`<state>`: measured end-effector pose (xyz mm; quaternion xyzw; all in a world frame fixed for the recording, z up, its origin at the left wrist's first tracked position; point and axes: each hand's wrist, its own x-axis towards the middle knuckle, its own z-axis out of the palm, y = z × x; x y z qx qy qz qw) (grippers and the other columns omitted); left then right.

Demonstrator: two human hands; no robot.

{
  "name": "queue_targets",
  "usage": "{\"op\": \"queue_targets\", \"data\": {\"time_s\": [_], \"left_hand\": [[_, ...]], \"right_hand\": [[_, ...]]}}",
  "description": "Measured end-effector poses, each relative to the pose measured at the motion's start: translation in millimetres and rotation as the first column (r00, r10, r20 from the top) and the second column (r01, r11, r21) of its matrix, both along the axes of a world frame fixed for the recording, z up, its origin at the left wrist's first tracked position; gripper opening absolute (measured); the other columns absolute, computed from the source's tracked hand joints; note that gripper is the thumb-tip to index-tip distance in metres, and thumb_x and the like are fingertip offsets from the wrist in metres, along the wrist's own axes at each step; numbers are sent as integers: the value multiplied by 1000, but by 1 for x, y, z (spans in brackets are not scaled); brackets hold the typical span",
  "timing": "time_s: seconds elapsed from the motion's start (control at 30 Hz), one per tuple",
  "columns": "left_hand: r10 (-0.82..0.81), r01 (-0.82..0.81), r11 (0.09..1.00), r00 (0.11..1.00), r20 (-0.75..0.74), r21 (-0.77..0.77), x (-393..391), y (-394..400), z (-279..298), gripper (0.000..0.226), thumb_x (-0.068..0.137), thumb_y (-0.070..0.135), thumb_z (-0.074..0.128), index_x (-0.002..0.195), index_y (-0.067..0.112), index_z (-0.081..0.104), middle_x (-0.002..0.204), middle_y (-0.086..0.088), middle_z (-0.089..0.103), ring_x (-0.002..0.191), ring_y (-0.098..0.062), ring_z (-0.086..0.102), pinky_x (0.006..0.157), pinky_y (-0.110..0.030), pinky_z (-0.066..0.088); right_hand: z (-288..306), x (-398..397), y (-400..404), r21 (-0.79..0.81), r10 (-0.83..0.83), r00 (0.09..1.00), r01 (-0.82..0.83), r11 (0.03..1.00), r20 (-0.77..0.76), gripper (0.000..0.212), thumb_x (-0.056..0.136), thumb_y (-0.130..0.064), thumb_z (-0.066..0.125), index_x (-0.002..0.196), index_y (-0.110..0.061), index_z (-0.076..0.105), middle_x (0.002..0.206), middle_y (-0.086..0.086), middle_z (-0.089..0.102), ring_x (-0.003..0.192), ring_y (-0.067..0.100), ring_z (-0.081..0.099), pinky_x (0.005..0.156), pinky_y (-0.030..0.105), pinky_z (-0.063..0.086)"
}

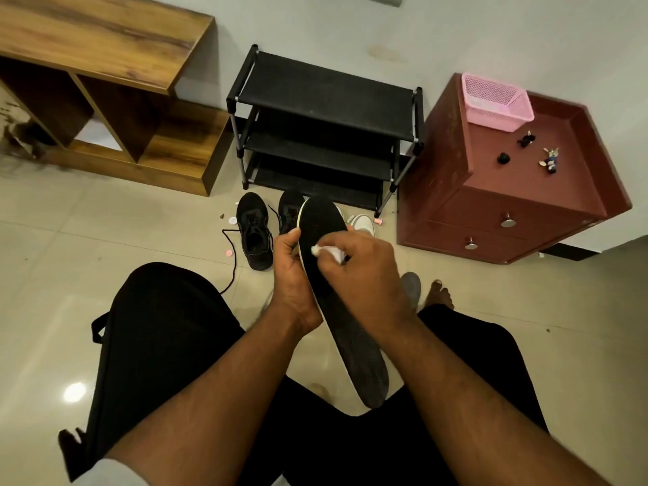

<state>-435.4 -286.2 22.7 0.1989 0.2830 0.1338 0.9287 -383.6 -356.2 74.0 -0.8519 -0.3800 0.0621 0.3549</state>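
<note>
Insole (361, 363): matt, fabric-faced, finely textured. Wipe (328, 252): soft, crumpled. Floor tiles (52, 310), 8 o'clock: glossy, smooth. Bench (105, 40), 11 o'clock: grained wood. Basket (498, 103), 2 o'clock: perforated plastic. Drawer knobs (508, 221): bright metal.

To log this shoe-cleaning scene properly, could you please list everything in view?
Long black shoe insole: one, black with a pale edge, held above the lap.
Small white cloth: one, white, pressed on the insole.
Black lace-up sneakers: two, black, on the floor before the rack.
White shoe: one visible, white, mostly hidden behind the insole.
Black tiered shoe rack: one, black, against the wall.
Brown wooden shelf unit: one, brown, left of the rack.
Red-brown two-drawer cabinet: one, right of the rack.
Pink plastic mesh basket: one, pink, on the cabinet.
Small trinkets: several, mixed, on the cabinet.
Hands: left hand grips the insole; right hand pinches the cloth.
</note>
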Motion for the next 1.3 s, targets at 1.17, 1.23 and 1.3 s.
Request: {"op": "queue_targets", "data": {"time_s": [1.17, 1.23, 1.3], "left_hand": [[-9, 10, 998, 1000, 25, -63, 4, 2, 2, 64, 90, 60, 33, 92, 13, 76, 90, -12, 69, 83, -24, 67, 75, -36, 50], [1, 0, 998, 1000, 14, -69, 3, 2, 2, 63, 89, 60, 36, 95, 12, 76, 93, -13, 69, 90, -26, 66, 79, -37, 51], [9, -8, 997, 1000, 18, -71, 3, 1, 1, 62, 90, 58, 36, 88, 12, 78, 90, -12, 70, 88, -24, 68, 79, -36, 52]], "right_hand": [[3, 47, 5, 49, -40, 985, 49, 998, -169, 12, 84, -15, 68, 94, -17, 75, 92, -6, 70, 84, 8, 65, 72, 21, 52], [6, 31, 8, 69, 76, 976, -63, 996, -202, 11, 82, -17, 71, 92, -19, 75, 88, -9, 69, 84, 2, 63, 74, 18, 50], [1, 21, 10, 58, 121, 981, -114, 992, -153, 12, 81, -16, 71, 92, -18, 76, 87, -6, 69, 81, 3, 61, 73, 16, 47]]}}
